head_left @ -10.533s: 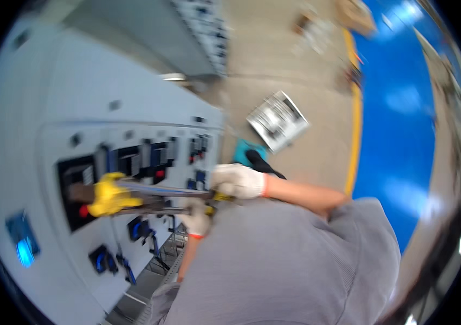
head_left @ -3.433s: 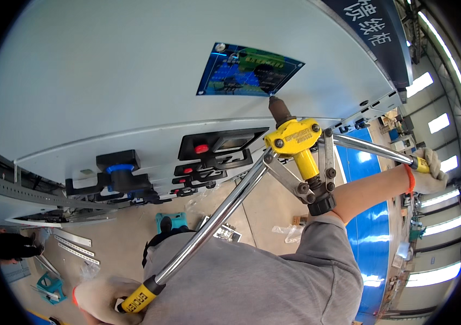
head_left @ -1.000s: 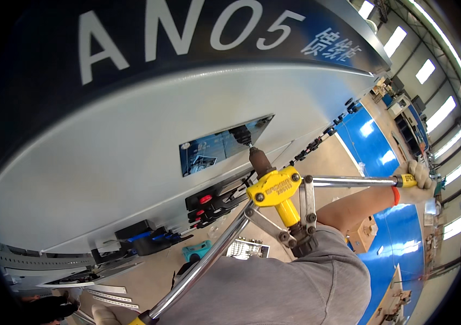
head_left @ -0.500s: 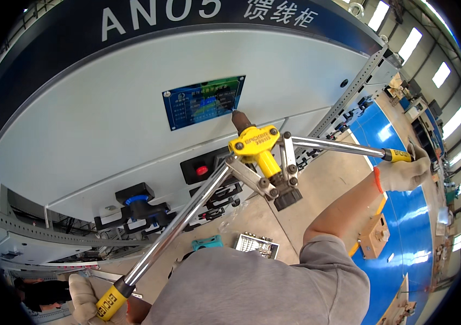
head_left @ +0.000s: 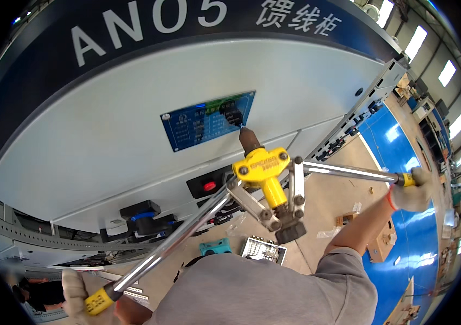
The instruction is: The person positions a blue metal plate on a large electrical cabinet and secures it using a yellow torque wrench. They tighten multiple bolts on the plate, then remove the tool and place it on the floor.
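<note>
A two-handled lever riveter (head_left: 263, 165) with a yellow body and long chrome arms stands in front of the cabinet's pale panel. Its dark nose meets the lower right corner of a blue nameplate (head_left: 206, 122), where a thin pin shows at the tip. Fasteners show at the plate's other corners. At lower left, my gloved left hand (head_left: 76, 295) is closed round one yellow grip. Far to the right, my gloved right hand (head_left: 414, 194) grips the end of the other handle. Both handles are spread wide apart.
Below the panel, the cabinet (head_left: 105, 70) carries a red button (head_left: 209, 186) and black handles (head_left: 143, 219). On the floor are a teal case (head_left: 215, 247), a tray of small parts (head_left: 263, 251) and a cardboard box (head_left: 383, 241). Another person (head_left: 45, 292) is at lower left.
The view has shifted, so panel and riveter sit lower and further right. My hands appear slightly further apart on the handles. The nose remains at the nameplate's corner.
</note>
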Demonstrator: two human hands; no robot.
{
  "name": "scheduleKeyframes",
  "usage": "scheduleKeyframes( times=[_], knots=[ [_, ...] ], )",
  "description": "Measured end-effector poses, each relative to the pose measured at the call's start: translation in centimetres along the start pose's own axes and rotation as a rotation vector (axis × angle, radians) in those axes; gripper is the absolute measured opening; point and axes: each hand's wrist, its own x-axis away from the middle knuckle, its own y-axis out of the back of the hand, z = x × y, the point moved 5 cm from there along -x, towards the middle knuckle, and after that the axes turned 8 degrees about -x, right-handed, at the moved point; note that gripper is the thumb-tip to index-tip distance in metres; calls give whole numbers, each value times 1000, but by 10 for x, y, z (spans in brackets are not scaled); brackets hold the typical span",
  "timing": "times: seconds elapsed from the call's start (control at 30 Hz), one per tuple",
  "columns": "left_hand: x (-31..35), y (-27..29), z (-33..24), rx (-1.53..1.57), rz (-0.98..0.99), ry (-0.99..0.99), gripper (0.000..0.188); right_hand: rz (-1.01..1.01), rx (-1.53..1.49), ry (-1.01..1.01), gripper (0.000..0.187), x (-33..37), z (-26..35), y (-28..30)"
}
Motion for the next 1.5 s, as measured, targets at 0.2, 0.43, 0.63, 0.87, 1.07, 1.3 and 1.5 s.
scheduleKeyframes(
  times=[0.2,0.43,0.63,0.87,1.07,1.3,1.5],
  knots=[
    [-32,-82,-25,-483,-117,-551,15,83,172,243,29,-3,17,-10],
    [-7,-81,-42,-219,161,-155,15,102,51,236,29,10,3,-20],
    [-29,-89,-86,-331,456,-102,32,-29,-184,-48,32,7,6,-24],
    [-43,-114,-88,-883,872,140,12,122,75,329,22,24,-9,-5],
    [-49,-79,-78,-590,530,-141,13,115,-172,154,23,35,-31,-14],
    [-7,-83,-73,-184,355,64,27,-102,-164,-327,38,33,-23,-29],
    [14,-73,-78,-151,125,78,30,-168,-199,-506,41,42,-48,-35]
  ],
)
